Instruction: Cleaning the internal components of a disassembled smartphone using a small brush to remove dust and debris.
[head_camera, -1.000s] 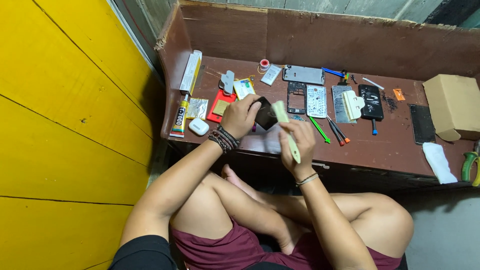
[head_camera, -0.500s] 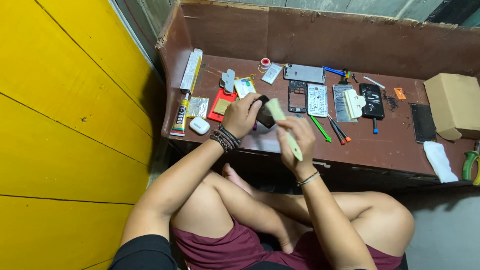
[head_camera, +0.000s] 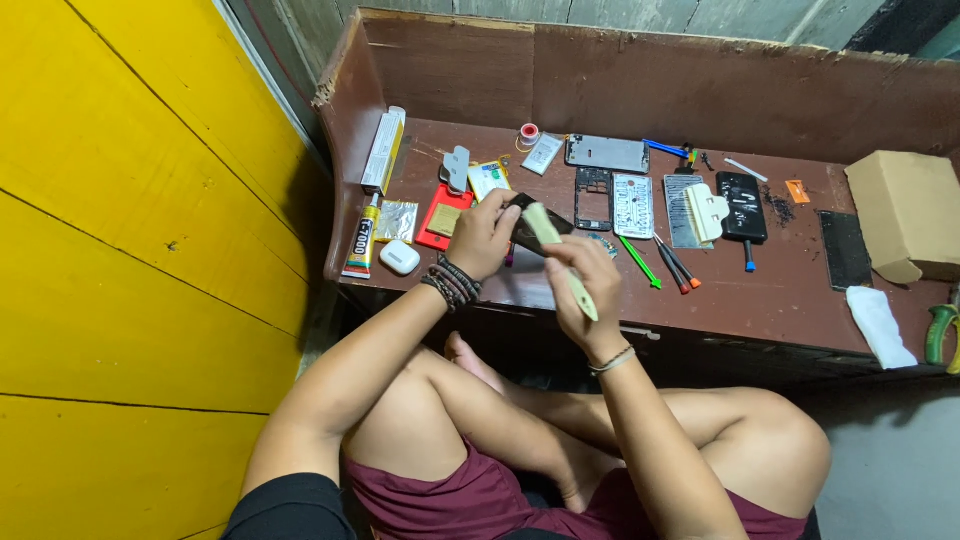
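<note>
My left hand (head_camera: 484, 238), with dark bead bracelets at the wrist, grips a small dark phone part (head_camera: 528, 228) above the front of a low brown wooden table (head_camera: 760, 290). My right hand (head_camera: 585, 283) holds a pale cream brush-like tool (head_camera: 560, 258) by its handle, its upper end resting against the dark part. Both hands meet over the table's front edge, above my crossed bare legs.
Spread on the table are a glue tube (head_camera: 361, 237), a white box (head_camera: 384, 151), a red pad (head_camera: 442, 217), a white earbud case (head_camera: 399, 257), phone frames and boards (head_camera: 606, 153), screwdrivers (head_camera: 676, 264), a cardboard box (head_camera: 908, 214) and a white cloth (head_camera: 880, 326). A yellow wall stands at left.
The tool in my right hand has shifted slightly up against the dark part. My left hand stays in place.
</note>
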